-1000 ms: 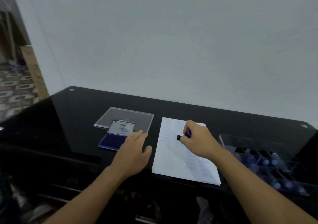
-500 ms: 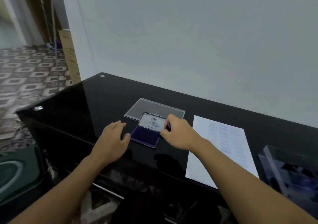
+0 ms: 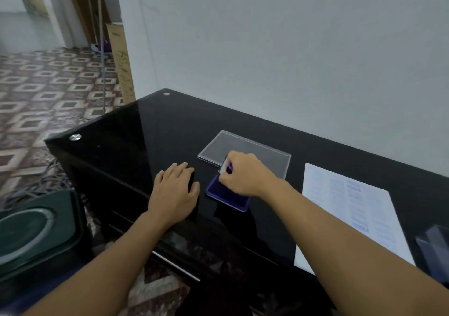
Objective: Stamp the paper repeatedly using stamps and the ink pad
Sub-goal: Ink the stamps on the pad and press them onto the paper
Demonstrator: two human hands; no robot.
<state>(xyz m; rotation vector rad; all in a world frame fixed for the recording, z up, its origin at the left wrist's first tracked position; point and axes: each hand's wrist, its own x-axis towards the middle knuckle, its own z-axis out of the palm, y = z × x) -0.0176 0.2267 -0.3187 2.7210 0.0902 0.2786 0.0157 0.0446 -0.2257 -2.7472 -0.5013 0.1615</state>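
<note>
Through the head camera I count two hands, one ink pad, one stamp and one sheet of paper. The left hand [image 3: 175,191] lies flat on the glossy black glass table [image 3: 145,131], fingers straight and close together, holding nothing, just left of the ink pad [image 3: 230,200]. The pad is a flat, deep blue rectangle near the table's front edge. The right hand [image 3: 243,176] curls over its far end and pinches a small stamp [image 3: 229,168]. Only a bit of purple handle shows between the fingers, so I cannot tell whether the stamp's face touches the ink. Behind the pad lies one clear plastic panel [image 3: 245,145], rectangular and flat. The paper [image 3: 352,194], white with rows of faint blue marks, lies flat to the right, apart from the pad. Two round metal studs [image 3: 75,137] sit at the table's left corners.
</note>
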